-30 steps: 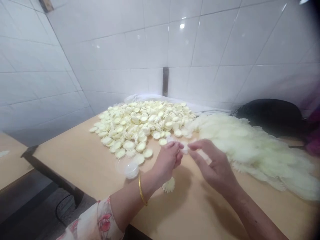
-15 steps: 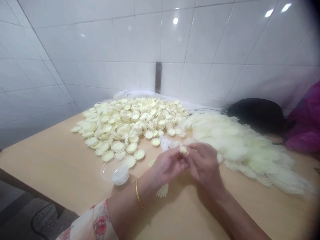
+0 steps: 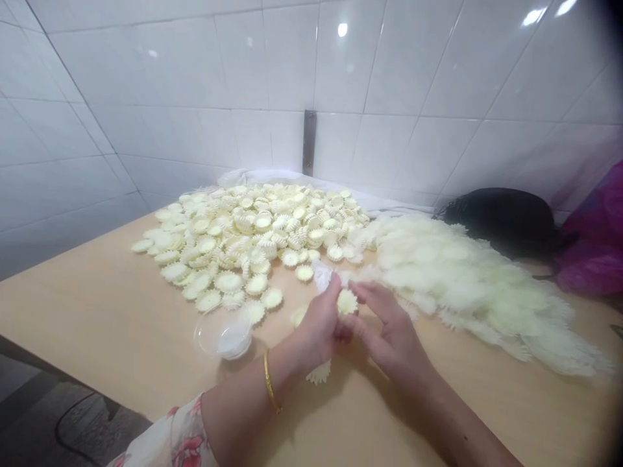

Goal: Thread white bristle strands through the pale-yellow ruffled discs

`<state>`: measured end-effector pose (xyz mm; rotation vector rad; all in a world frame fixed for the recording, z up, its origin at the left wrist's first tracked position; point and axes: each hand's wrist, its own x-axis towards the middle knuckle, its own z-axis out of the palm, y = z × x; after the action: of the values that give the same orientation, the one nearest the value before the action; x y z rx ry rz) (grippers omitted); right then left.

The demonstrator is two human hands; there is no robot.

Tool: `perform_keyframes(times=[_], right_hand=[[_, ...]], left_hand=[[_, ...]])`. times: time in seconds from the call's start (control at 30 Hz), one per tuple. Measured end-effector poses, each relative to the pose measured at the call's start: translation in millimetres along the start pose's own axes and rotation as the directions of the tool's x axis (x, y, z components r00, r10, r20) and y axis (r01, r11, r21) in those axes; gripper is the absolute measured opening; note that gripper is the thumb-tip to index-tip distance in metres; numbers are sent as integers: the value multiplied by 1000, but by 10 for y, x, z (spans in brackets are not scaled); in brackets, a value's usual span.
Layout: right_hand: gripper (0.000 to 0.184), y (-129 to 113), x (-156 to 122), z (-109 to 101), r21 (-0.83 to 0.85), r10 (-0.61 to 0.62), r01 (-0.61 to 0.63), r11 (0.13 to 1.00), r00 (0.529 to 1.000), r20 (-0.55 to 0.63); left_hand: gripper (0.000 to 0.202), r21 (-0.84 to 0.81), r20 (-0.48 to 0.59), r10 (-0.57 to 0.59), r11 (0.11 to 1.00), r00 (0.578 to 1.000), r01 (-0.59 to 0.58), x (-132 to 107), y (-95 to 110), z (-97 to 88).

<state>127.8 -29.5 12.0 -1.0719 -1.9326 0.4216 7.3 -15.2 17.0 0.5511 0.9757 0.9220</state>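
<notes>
A small pale-yellow cup with a scalloped, petal-like rim [image 3: 347, 301] is between my hands above the table, its round face turned up. My left hand [image 3: 316, 331] holds it from the left, thumb up beside its edge and the other fingers curled, partly hidden. On the other side, my right hand [image 3: 389, 331] has its index finger and thumb at the cup's upper and lower edges. Under my left wrist lies a loose scalloped piece [image 3: 319, 373], partly covered. Another pale piece [image 3: 298, 316] shows just behind the left hand.
A big heap of similar scalloped cups [image 3: 257, 227] covers the table's back left. Thin, flat frilled sheets [image 3: 467, 279] are piled at right. A clear plastic tub [image 3: 232, 338] stands left of my hands. A black item [image 3: 501, 217] and magenta material [image 3: 594, 240] sit by the tiled wall.
The scalloped cup has turned to show its round face. My left thumb has lifted upright, and the right hand's index finger and thumb have spread further apart around the cup.
</notes>
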Motion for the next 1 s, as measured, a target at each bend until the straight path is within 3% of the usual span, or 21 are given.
perform_keyframes(times=[0.1, 0.2, 0.3, 0.37, 0.47, 0.53, 0.6, 0.7, 0.8, 0.93, 1.0], right_hand=[[32, -11, -2, -1, 143, 74, -80, 986, 996, 50], [22, -50, -7, -4, 267, 180, -185, 946, 983, 43], [27, -83, -8, -18, 323, 333, -320, 891, 943, 14], [29, -70, 5, -39, 256, 376, -348, 902, 924, -67], [31, 0, 41, -67, 38, 289, -288, 957, 934, -209], [34, 47, 63, -70, -43, 250, -266, 963, 941, -227], [40, 70, 73, -61, -6, 304, -311, 951, 934, -187], [45, 62, 68, -53, 203, 440, -424, 883, 897, -44], [42, 41, 61, -79, 326, 436, -424, 845, 899, 38], [34, 49, 60, -135, 276, 344, -366, 889, 930, 125], [34, 69, 60, -151, 204, 357, -371, 906, 928, 102]], left_hand=[[67, 32, -2, -1, 999, 1000, 1, -47, 37, 29], [68, 73, 75, 24, 997, 997, -30, -54, 8, 53], [63, 81, 145, 78, 993, 986, -91, -16, -68, 53], [57, 113, 174, 145, 980, 974, -166, 14, -107, 31], [43, 185, 196, 260, 937, 945, -296, 33, -117, -18], [33, 228, 219, 297, 911, 929, -345, 28, -107, -36], [24, 248, 233, 295, 904, 927, -350, 17, -101, -33], [16, 221, 207, 310, 909, 928, -353, 5, -103, -8], [16, 235, 152, 381, 883, 912, -407, 11, -104, -5], [18, 342, 118, 455, 816, 882, -467, 23, -131, -36], [18, 443, 143, 523, 726, 840, -527, 21, -146, -51]])
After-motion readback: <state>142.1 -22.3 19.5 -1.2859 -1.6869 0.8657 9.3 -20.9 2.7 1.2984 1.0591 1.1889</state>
